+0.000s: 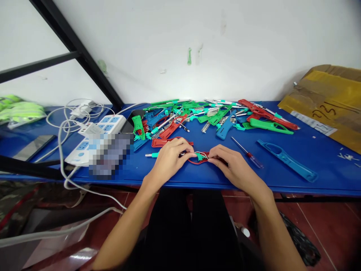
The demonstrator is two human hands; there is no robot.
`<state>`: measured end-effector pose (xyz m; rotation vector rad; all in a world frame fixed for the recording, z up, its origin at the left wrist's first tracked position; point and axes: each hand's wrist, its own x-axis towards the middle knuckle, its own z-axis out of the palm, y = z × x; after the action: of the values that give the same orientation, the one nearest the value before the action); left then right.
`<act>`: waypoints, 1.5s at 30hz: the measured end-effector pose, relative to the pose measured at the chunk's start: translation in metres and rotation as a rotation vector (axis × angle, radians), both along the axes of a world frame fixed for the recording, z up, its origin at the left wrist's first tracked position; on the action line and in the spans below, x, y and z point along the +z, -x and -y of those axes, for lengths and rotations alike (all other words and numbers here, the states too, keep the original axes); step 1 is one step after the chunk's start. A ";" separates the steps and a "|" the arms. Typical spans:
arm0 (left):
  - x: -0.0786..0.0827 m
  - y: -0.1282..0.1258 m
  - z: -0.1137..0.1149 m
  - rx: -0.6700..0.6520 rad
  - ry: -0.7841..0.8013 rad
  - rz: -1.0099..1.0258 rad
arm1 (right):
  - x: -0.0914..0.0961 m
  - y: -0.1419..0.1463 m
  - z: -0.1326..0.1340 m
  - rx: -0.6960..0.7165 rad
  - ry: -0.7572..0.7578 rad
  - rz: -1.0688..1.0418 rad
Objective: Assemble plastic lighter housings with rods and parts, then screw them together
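Note:
A red lighter casing half (194, 162) lies across the front of the table, a green trigger piece (200, 156) and thin white wires in its middle. My left hand (173, 154) is closed, thumb and fingers pinching at the casing beside the trigger. From under that hand a metal lighter tube (149, 155) with a teal collar sticks out to the left. My right hand (229, 162) pinches the casing's other end, near the wires; its fingertips partly hide what they grip. Just behind my left hand rests another red casing half (162, 142).
Behind lies a heap of lighter parts (186, 116). On the right are a screwdriver (248, 153), a blue casing half (287, 160) and a cardboard box (324, 105). At left stand a power strip (113, 122) with tangled white cables, a phone (34, 147) and a black frame (81, 56).

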<state>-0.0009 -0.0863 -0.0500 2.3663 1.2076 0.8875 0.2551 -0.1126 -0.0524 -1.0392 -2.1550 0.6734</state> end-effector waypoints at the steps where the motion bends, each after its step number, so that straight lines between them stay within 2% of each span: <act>1: -0.001 0.001 0.000 0.001 -0.007 -0.002 | 0.000 0.000 0.000 0.000 -0.002 0.002; 14: -0.006 0.010 0.005 -0.037 -0.216 -0.100 | -0.006 -0.003 0.004 -0.012 -0.039 0.033; 21: -0.009 0.015 0.005 -0.008 -0.126 -0.041 | 0.000 -0.003 0.007 -0.038 -0.002 0.100; 26: 0.005 0.008 0.002 -0.017 -0.058 -0.176 | 0.005 0.016 0.007 -0.115 -0.078 0.210; 31: 0.013 0.005 -0.001 -0.037 -0.078 -0.250 | 0.011 0.033 0.008 -0.150 -0.156 0.386; 36: 0.000 0.009 -0.001 -0.064 -0.216 -0.207 | 0.014 0.038 0.007 -0.172 -0.162 0.468; 40: -0.012 0.014 -0.001 -0.078 -0.314 -0.138 | 0.006 0.038 0.007 -0.175 -0.200 0.403; 45: -0.017 0.016 0.004 -0.051 -0.345 -0.134 | -0.004 0.036 0.009 -0.204 -0.232 0.306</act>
<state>-0.0165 -0.0905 -0.0671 2.7546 1.1099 1.0027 0.2186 -0.1220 -0.0565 -1.2759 -2.2727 0.1714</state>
